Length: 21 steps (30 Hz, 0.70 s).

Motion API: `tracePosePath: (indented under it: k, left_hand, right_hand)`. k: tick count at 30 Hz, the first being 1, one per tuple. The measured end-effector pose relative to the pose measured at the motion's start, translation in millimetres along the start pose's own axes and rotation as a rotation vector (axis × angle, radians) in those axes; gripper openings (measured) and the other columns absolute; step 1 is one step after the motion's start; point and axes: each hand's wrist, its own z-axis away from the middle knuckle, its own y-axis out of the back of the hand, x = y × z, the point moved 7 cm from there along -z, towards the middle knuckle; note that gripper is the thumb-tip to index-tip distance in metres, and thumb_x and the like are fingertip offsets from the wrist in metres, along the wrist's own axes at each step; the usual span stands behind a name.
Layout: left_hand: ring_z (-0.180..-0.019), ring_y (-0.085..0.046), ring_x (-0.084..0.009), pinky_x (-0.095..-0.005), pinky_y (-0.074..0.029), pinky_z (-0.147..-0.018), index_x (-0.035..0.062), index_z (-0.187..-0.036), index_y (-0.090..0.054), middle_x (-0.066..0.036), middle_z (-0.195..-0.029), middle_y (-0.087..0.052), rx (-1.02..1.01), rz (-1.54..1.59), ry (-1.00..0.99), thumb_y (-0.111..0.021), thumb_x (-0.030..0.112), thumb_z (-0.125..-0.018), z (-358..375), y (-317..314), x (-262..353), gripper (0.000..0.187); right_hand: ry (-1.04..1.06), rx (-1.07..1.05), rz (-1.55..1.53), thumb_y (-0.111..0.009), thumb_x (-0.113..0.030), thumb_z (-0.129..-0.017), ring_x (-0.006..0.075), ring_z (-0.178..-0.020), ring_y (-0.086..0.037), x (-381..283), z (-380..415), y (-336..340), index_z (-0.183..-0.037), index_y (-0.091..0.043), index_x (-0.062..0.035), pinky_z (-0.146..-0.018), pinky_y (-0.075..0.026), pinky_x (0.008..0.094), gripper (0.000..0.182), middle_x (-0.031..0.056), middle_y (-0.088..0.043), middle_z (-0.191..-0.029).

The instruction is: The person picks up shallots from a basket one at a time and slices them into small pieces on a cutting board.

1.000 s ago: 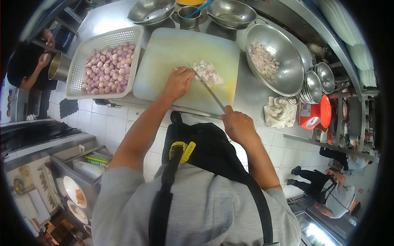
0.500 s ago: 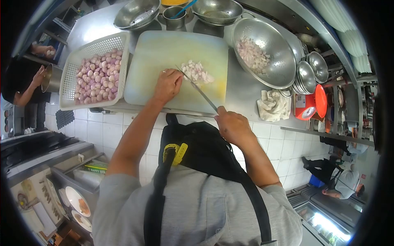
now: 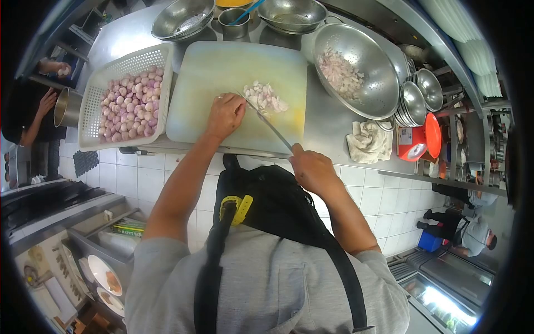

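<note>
the right hand (image 3: 312, 168) grips the knife (image 3: 268, 123) handle, blade angled across the cutting board (image 3: 211, 72); the left hand (image 3: 225, 114) rests curled on the board beside a small pile of chopped shallots (image 3: 265, 98). the colander (image 3: 384, 89) holds a modest chopped batch, while the basket (image 3: 92, 119) of whole peeled shallots (image 3: 129, 107) is nearly full, so most of the work appears to remain.

Steel counter (image 3: 328, 125): board (image 3: 222, 72), basket (image 3: 97, 94), colander (image 3: 378, 89)
</note>
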Motion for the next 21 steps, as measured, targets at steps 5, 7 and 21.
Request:
tracePosePath:
  k: [5,7,21]
  left_hand:
    - [-0.087,-0.066,-0.0332,-0.0442,-0.051,-0.079,0.0048,-0.092,-0.069,-0.01,-0.092,-0.071,0.003,0.008,-0.019,-0.073,0.0,-0.083,-1,1,1,0.011]
    - [-0.086,-0.066,-0.0333,-0.0443,-0.051,-0.079,0.0047,-0.092,-0.069,-0.01,-0.091,-0.071,0.006,0.001,-0.018,-0.073,0.0,-0.083,0,1,2,0.011]
    - [-0.085,-0.065,-0.032,-0.0447,-0.049,-0.076,0.0087,-0.092,-0.069,-0.008,-0.09,-0.068,0.019,0.002,-0.037,-0.072,0.003,-0.083,0,0,-1,0.012]
  right_hand:
    - [0.027,0.052,-0.022,-0.056,-0.02,-0.104,0.0433,-0.084,-0.072,1,-25,-12,-0.106,-0.054,0.0001,-0.077,-0.055,0.0555,0.02,0.0229,-0.072,-0.081]
    - [0.013,0.041,-0.021,-0.056,-0.02,-0.104,0.0433,-0.084,-0.072,-2,-18,-1,-0.106,-0.055,0.0002,-0.078,-0.055,0.0556,0.02,0.0227,-0.072,-0.08]
    - [-0.037,-0.064,-0.034,-0.055,-0.021,-0.104,0.0454,-0.094,-0.071,5,-27,-16,-0.11,-0.052,-0.0006,-0.084,-0.054,0.0573,0.021,0.0246,-0.073,-0.091]
